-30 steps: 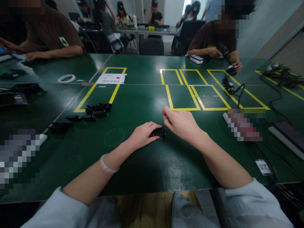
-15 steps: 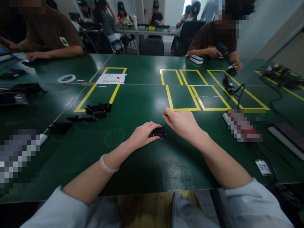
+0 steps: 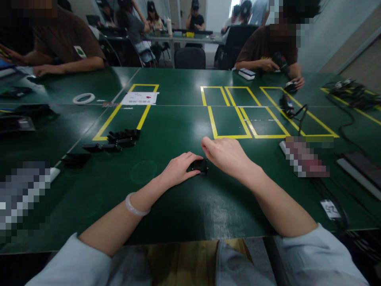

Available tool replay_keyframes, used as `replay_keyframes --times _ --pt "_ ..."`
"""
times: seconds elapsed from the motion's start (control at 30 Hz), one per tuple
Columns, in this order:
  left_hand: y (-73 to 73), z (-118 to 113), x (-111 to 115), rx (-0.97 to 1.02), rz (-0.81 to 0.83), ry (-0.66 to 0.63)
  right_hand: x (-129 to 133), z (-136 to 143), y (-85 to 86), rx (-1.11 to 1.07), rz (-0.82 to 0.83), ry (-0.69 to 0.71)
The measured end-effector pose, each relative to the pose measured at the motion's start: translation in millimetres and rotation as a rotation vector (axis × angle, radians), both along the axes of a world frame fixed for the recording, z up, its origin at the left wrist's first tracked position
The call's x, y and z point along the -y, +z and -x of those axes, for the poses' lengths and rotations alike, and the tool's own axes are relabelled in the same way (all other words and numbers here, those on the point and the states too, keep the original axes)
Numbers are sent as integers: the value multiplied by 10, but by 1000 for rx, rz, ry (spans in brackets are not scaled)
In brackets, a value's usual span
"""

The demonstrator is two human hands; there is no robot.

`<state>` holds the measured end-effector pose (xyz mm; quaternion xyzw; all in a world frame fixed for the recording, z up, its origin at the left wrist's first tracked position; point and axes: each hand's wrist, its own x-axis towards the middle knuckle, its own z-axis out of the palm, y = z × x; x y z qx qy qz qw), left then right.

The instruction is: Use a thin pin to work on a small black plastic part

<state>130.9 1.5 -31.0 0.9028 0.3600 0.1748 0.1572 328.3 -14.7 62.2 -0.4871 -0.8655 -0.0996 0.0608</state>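
Note:
My left hand (image 3: 180, 169) rests on the green table with its thumb and fingers closed around a small black boxy part (image 3: 202, 167). Small shiny screw-like dots show at the part's corners. Just above and to the right of it, my right hand (image 3: 228, 155) is closed in a pinch, its fingertips curled out of sight. The thin dark rod-like tool that it held half a second ago is now hidden behind the fingers. Several similar black parts (image 3: 119, 143) lie in a group to the left.
Yellow tape outlines (image 3: 232, 137) mark the table (image 3: 178, 214). A white paper (image 3: 139, 98) and a tape roll (image 3: 83, 98) lie at the far left. Phone-like devices and cables (image 3: 347, 119) are on the right. Across the table, a person holds a power drill (image 3: 281, 63).
My right hand has turned and shifted slightly left and down, covering the thin tool that showed before. My left hand and the black part have stayed in place.

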Motion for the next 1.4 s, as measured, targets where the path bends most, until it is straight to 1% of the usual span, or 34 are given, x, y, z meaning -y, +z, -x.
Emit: replay_keyframes --times 0.13,0.33,0.57,0.73,0.93,1.17,1.4 --pt "-8 -1 -3 -1 -14 2 4 -11 6 -45 25 26" --pt "-5 -2 9 4 -2 -2 -19 -25 0 24 65 -63" --pt "2 3 6 -5 4 1 8 -29 47 -46 78 -25" --pt "-4 4 5 5 3 0 -10 -27 31 12 77 -74" --pt "-7 1 4 25 7 -1 8 -28 42 -43 86 -44" --pt "4 -2 2 -8 12 1 -2 -15 29 21 65 -80" --pt "-5 2 3 0 0 6 33 -13 54 -39 93 -36"
